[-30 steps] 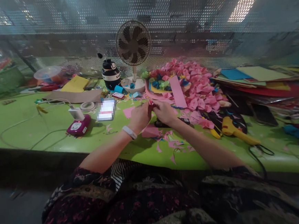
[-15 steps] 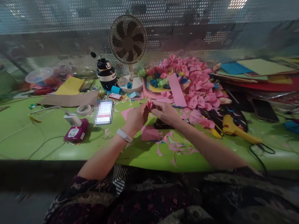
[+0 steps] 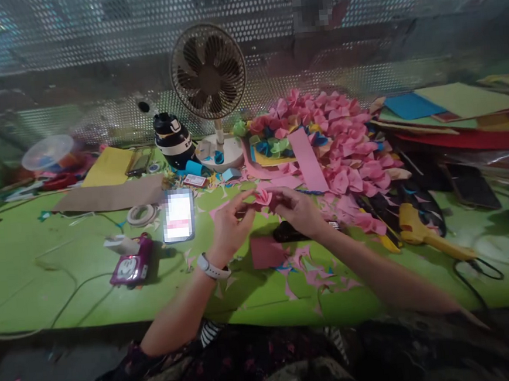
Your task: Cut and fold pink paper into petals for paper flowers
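Observation:
Between my two hands is a small pink folded-paper flower [image 3: 263,198], its petals partly spread. My left hand [image 3: 234,222], with a white watch on the wrist, pinches its left side with thumb and fingertips. From the other side, the fingertips of my right hand [image 3: 299,211] grip the flower's right edge. Below them lie a pink paper square [image 3: 268,253] and a dark object [image 3: 286,232] partly hidden by my right hand. Pink paper scraps [image 3: 307,265] are scattered close by. Behind my right hand rises a big heap of pink paper flowers [image 3: 349,159].
A fan [image 3: 209,79] and a black bottle [image 3: 173,141] stand at the back. On the left are a lit phone [image 3: 178,215], a tape roll [image 3: 142,214] and a purple box with a plug [image 3: 131,268]. A yellow glue gun [image 3: 429,235] and stacked coloured paper [image 3: 459,110] lie right.
The view has tilted and shifted. My hands have moved slightly apart, and the pink paper flower between them now shows more of its opened petals.

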A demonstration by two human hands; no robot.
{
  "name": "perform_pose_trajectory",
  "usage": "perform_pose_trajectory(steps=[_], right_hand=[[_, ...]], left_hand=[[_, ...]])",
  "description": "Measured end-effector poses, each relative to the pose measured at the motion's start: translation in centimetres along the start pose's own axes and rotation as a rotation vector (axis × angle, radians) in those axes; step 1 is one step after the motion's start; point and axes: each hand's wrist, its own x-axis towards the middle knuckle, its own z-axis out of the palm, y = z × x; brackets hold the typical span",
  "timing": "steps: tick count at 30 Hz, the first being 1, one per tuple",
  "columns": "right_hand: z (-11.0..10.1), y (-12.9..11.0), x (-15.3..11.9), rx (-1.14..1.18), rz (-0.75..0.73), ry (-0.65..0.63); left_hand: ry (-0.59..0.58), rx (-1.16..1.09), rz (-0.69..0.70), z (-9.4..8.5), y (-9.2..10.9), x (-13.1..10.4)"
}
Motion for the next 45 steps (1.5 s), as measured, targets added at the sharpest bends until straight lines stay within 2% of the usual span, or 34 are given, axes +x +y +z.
perform_pose_trajectory(steps=[4, 8, 14, 19, 26, 31, 36, 45], right_hand=[[0.4, 0.0, -0.2, 0.204, 0.136, -0.100], [0.4, -0.9, -0.3, 0.329, 0.253, -0.146], [0.8, -1.3, -0.4, 0.356, 0.315, -0.089], [0.5, -1.3, -0.7, 0.391, 0.381, -0.072], [0.8, -1.5, -1.1, 0.386, 0.335, 0.001], [1.0, -1.7, -0.8, 0.413, 0.317, 0.070], [1.1, -1.9, -0.7, 0.390, 0.299, 0.059], [1.0, -1.5, -0.8, 0.378, 0.302, 0.045]], left_hand=[[0.042, -0.046, -0.065, 0.2, -0.3, -0.1], [0.025, -0.090, -0.108, 0.5, -0.8, 0.0], [0.053, -0.245, -0.125, 0.3, -1.1, 0.3], [0.077, -0.220, -0.089, 0.2, -1.5, 0.3], [0.091, -0.190, -0.018, 0.3, -1.2, -0.2], [0.013, -0.317, -0.084, 0.7, -1.2, -0.2], [0.054, -0.403, -0.116, 1.1, -1.3, 0.1], [0.031, -0.385, -0.145, 0.9, -0.8, 0.0]])
